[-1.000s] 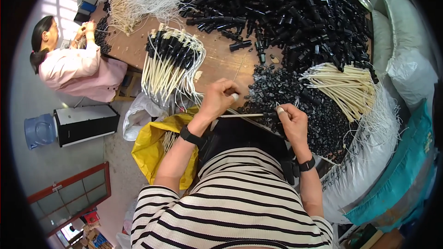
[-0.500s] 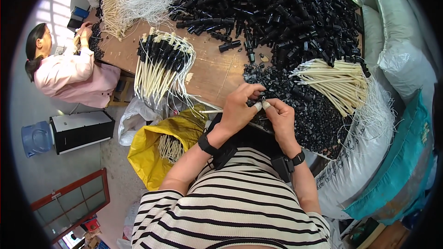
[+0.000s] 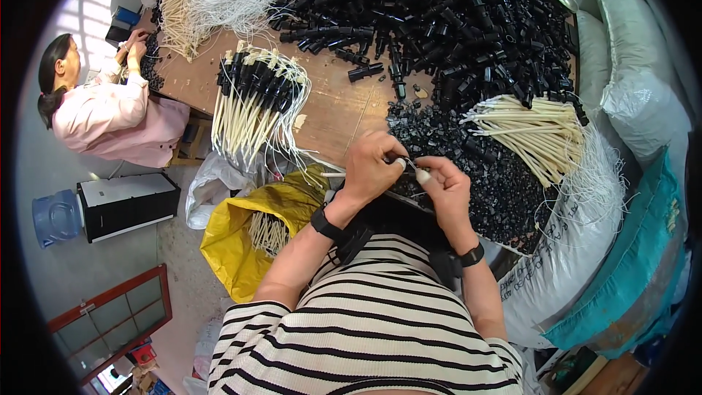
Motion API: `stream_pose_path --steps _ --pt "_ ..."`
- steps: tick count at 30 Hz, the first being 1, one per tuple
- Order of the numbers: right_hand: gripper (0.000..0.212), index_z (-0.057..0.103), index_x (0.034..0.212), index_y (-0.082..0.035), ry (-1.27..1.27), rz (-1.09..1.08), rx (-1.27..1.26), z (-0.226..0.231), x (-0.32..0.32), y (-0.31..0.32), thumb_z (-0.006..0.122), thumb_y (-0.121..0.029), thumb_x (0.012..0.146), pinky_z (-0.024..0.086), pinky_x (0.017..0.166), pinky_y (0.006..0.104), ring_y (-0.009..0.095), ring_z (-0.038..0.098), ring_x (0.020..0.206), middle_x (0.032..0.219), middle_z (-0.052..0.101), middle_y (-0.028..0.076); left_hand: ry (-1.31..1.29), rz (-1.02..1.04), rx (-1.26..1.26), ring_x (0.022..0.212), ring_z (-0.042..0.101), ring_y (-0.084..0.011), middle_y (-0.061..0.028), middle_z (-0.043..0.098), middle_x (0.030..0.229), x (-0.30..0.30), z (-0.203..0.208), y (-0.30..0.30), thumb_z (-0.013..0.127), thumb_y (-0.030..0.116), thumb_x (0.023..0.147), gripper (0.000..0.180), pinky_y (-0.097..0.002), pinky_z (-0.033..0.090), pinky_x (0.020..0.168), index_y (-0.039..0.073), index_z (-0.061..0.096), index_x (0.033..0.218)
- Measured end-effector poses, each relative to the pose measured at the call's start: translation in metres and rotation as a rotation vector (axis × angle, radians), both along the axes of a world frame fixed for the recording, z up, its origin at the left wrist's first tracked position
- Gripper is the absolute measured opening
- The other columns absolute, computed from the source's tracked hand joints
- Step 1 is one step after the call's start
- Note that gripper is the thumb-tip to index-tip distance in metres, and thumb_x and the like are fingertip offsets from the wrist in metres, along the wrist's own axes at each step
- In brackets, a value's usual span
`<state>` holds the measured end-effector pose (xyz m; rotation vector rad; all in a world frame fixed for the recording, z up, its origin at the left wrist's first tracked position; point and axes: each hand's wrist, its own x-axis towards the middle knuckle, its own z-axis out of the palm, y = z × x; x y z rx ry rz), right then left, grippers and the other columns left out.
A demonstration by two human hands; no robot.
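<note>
My left hand (image 3: 373, 168) is closed around a thin cream-coloured tube (image 3: 333, 175), whose end sticks out to the left past the heel of the hand. Close beside it, my right hand (image 3: 444, 184) pinches with thumb and forefinger. A thin strand seems to run between the two sets of fingertips, too fine to make out well. Pale covers are on both thumbs. Just beyond the hands lies a heap of small black plastic pieces (image 3: 504, 197). Right of them rests a bundle of cream tubes (image 3: 530, 135) with white cords (image 3: 596, 168).
Black plastic fittings (image 3: 439, 22) are heaped across the far table (image 3: 333, 121). Tubes with black fittings (image 3: 256, 91) lie at its left edge. A yellow sack (image 3: 227, 249) stands below left, stuffed sacks (image 3: 636, 66) at right. A co-worker (image 3: 102, 106) sits far left.
My fingertips have drawn slightly apart, the left hand shifting a little left and the right hand a little right and down. The tube stays in my left hand.
</note>
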<state>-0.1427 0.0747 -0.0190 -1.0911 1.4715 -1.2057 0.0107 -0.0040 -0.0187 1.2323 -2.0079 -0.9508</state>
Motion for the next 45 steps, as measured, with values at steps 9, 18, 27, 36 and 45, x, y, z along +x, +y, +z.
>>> stream_pose_path --steps 9,18,27,36,45 --pt "0.024 0.066 0.112 -0.003 -0.235 0.033 -0.043 0.009 -0.022 0.004 0.062 -0.007 0.088 0.034 0.045 0.0239 0.005 0.042 0.047 0.062 0.054 0.0 0.019 -0.34 0.146 0.078 0.066 -0.0292 -0.0136 0.067 0.088 0.001 0.006 -0.003 0.065 0.005 0.071 0.035 -0.0346 0.052 0.068 0.005 0.067 0.106" --pt "0.039 0.07 0.113 -0.008 1.112 0.2 -0.567 0.011 -0.023 0.001 0.067 -0.002 0.075 0.036 0.041 0.033 0.021 0.044 0.041 0.058 0.045 0.004 -0.089 -0.145 0.035 0.073 0.063 -0.0375 -0.0161 0.066 0.075 -0.007 0.006 0.005 0.061 0.009 0.066 0.026 -0.046 0.05 0.065 0.009 0.07 0.09" --pt "0.046 0.068 0.116 -0.007 1.103 0.266 -0.729 -0.006 -0.019 -0.006 0.063 0.0 0.071 0.035 0.041 0.0317 0.018 0.042 0.041 0.057 0.04 0.003 -0.148 -0.163 0.128 0.072 0.064 -0.0366 -0.0176 0.066 0.075 0.007 0.002 0.004 0.062 0.012 0.067 0.028 -0.0441 0.05 0.065 0.008 0.072 0.092" --pt "0.027 0.071 0.105 -0.009 0.637 0.252 -0.477 0.009 -0.01 -0.013 0.07 -0.006 0.078 0.037 0.044 0.0285 0.015 0.046 0.043 0.056 0.049 0.003 -0.136 -0.21 -0.046 0.073 0.065 -0.0327 -0.0125 0.067 0.076 0.015 0.008 0.003 0.065 0.009 0.069 0.023 -0.0396 0.051 0.063 0.008 0.07 0.092" --pt "0.016 0.065 0.097 -0.003 0.744 0.104 -0.237 0.034 0.008 -0.012 0.07 -0.006 0.083 0.045 0.053 0.0274 0.016 0.058 0.057 0.067 0.058 0.009 -0.151 -0.099 -0.218 0.073 0.063 -0.0261 -0.0073 0.065 0.08 0.028 0.016 -0.008 0.064 0.006 0.067 0.022 -0.037 0.049 0.064 0.01 0.069 0.088"
